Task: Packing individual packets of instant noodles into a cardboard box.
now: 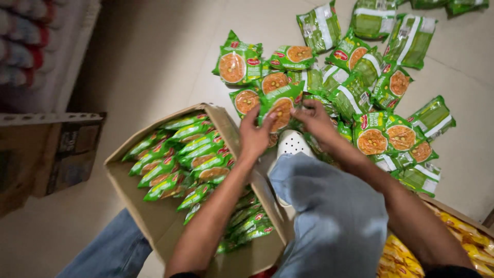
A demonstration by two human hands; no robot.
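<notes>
1. While packets stand packed on edge, the cardboard box (154, 216) sits at the floor's near-left.
2. Left hand (256, 135) and right hand (315, 119) both clench one green noodle packet (280, 105), mid-floor.
3. Loose packet pile (381, 98) spreads far-right; risk: slick wrappers slip from the grip.

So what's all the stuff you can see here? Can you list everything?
green packet: one, green with an orange picture, gripped by both hands
loose packets: many, green, scattered on the floor
cardboard box: one, brown, open, part filled with rows of green packets
yellow packets: several, in a second box at bottom right
floor: pale tiles
shelf: blurred goods, top left
shoe: one, white, with holes
legs: two, in blue jeans
left hand: on the packet
right hand: on the packet
</notes>
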